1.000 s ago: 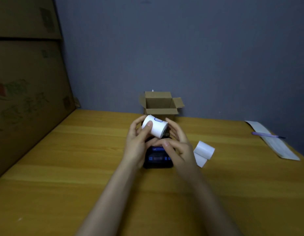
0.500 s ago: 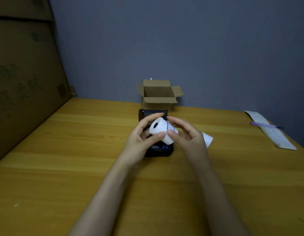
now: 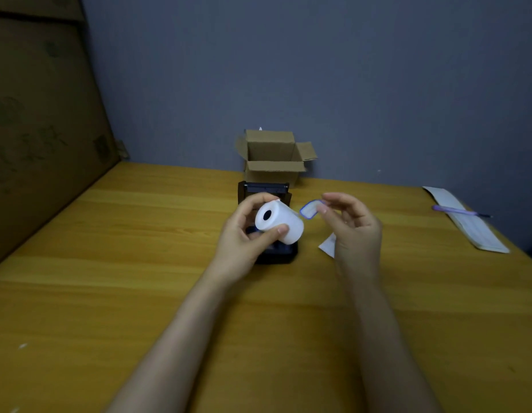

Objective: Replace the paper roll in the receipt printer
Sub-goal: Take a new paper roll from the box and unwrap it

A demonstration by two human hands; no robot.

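Note:
My left hand (image 3: 243, 236) grips a white paper roll (image 3: 281, 223) above the black receipt printer (image 3: 266, 192), with the roll's core hole facing me. The printer's lid stands open at the back; most of its body is hidden behind the roll and hand. My right hand (image 3: 352, 231) pinches a small blue-edged sticker (image 3: 309, 208) between thumb and fingers, just right of the roll and apart from it. A second white paper roll (image 3: 327, 245) lies on the wooden table (image 3: 139, 263) behind my right hand, mostly hidden.
An open cardboard box (image 3: 272, 158) stands against the wall behind the printer. A long paper strip (image 3: 467, 225) with a purple pen (image 3: 455, 210) on it lies at the table's right edge. Large cardboard sheets (image 3: 41, 129) lean on the left.
My right hand has peeled the blue-edged sticker off the roll and pulled it away to the right. My left hand has turned the roll so its core hole faces me.

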